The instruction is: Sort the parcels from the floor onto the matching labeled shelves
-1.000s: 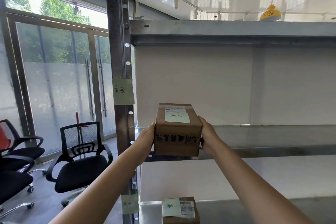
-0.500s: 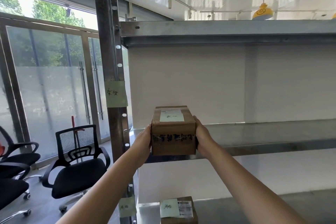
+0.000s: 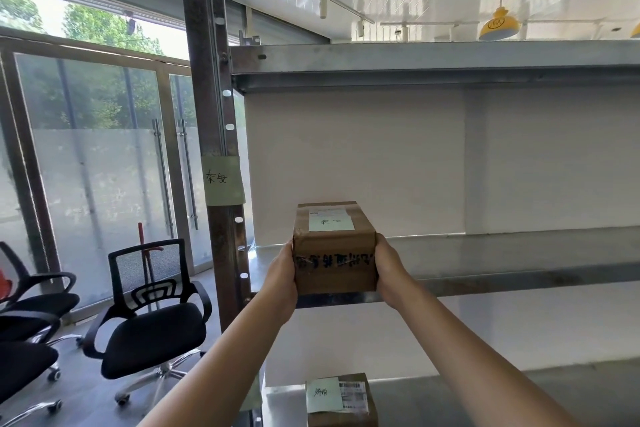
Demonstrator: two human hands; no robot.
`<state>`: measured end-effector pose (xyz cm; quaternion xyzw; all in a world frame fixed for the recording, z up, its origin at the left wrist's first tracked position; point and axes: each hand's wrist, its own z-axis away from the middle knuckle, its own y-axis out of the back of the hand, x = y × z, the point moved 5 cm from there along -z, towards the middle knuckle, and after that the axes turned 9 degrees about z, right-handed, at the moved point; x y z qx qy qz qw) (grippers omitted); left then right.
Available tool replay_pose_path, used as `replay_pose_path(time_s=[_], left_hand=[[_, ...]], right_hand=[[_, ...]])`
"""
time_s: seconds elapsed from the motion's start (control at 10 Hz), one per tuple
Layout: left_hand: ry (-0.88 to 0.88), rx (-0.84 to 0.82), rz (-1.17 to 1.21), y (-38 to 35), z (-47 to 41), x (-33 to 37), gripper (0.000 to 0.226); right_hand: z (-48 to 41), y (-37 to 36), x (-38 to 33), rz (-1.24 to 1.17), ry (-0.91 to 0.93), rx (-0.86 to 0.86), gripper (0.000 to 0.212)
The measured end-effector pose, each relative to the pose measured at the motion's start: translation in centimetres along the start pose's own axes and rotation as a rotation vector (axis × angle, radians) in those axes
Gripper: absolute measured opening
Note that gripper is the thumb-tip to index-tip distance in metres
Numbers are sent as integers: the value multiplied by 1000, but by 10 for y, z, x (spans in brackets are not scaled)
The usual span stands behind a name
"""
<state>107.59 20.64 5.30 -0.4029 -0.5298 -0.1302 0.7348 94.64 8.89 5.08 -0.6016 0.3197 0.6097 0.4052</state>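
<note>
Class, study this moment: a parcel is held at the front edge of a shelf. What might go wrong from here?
The parcel is squeezed between the left hand and right hand by its sides only, so it may slip.
It is at the front lip of the shelf; released here, it could tip off.
Its note is too faint to check against the post label, so the shelf may be wrong.

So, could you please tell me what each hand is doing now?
Left hand: holding the parcel.
Right hand: holding the same parcel.
</note>
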Motion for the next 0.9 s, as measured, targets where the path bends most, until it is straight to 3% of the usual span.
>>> replay_pose_path(time_s=[0.3,0.5,0.7,0.9], left_hand=[[-14,27,-58,1,9,4,32],[-98,82,-89,-1,16,13,45],[-303,5,-121,-10,35,28,46],[-368,15,-170,-6,61,29,47]], right_hand=[[-1,7,-1,19,-2,21,44],[4,14,-6,60,23,58,45],[19,21,-15,46,150,64,48],[38,27,-20,72,158,89,50]])
